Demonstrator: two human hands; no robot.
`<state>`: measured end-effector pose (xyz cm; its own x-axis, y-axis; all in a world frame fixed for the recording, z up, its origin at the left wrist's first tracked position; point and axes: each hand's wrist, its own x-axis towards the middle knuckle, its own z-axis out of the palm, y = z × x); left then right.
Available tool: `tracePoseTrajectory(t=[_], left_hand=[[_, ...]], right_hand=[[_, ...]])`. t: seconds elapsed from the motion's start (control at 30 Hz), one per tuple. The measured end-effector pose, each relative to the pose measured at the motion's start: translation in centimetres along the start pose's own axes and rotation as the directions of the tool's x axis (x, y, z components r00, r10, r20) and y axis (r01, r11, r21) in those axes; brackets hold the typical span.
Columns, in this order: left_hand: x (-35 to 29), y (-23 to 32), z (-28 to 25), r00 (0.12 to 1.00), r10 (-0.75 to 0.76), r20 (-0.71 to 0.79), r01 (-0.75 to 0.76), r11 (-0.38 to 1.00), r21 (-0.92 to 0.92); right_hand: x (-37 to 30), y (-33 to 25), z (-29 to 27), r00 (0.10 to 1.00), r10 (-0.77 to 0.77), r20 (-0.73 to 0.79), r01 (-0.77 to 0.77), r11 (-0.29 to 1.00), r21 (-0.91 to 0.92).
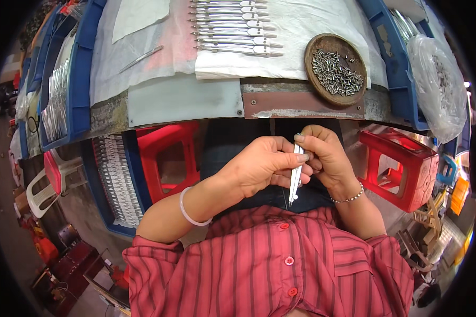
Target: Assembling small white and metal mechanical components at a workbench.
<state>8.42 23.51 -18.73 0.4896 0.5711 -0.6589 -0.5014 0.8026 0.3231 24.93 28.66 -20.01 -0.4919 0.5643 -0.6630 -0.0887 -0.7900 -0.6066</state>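
Silver metal tool point(294, 182) above the dark-clothed lap point(228, 142), pinched in the left hand point(262, 164), its upper end gripped by the right hand point(328, 153), round bowl point(308, 63) of metal pins point(336, 74) on the bench point(185, 100) beyond, similar tools point(260, 41) left of it.

Grey floor point(82, 227), red stool point(148, 158) left, another red stool point(420, 177) right, white-and-red chair point(57, 177), worn workbench point(113, 115)

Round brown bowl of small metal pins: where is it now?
In the head view, the bowl sits right of centre at the workbench's front edge, between the row of metal tools and the right-hand blue bin.
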Motion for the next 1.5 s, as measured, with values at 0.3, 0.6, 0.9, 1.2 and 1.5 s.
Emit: tracePoseTrajectory(t=[0.3, 0.6, 0.9, 1.2, 1.5], left_hand=[[-1.0, 1.3, 1.0, 1.0, 0.027, 0.013, -0.028, 0.988, 0.153], [-1.2, 2.8, 2.0, 0.998, 0.007, 0.054, -0.022, 0.957, 0.289], [-0.9, 3.8, 2.4, 0.996, -0.026, 0.083, -0.008, 0.922, 0.388], [0.1, 4.4, 1.9, 0.993, -0.077, 0.092, 0.042, 0.94, 0.338], [0.3, 4.5, 1.9, 0.992, -0.095, 0.083, 0.054, 0.915, 0.399]], right_hand=[[-1.5, 0.1, 1.1, 0.983, -0.168, -0.07, 0.164, 0.985, -0.054], [-2.7, 0.2, 1.7, 0.944, -0.302, -0.134, 0.294, 0.953, -0.073], [-3.0, 0.4, 1.7, 0.914, -0.362, -0.185, 0.355, 0.932, -0.069], [-2.0, 0.6, 1.5, 0.927, -0.311, -0.209, 0.326, 0.944, 0.041], [-2.1, 1.0, 1.4, 0.917, -0.339, -0.21, 0.354, 0.935, 0.038]])
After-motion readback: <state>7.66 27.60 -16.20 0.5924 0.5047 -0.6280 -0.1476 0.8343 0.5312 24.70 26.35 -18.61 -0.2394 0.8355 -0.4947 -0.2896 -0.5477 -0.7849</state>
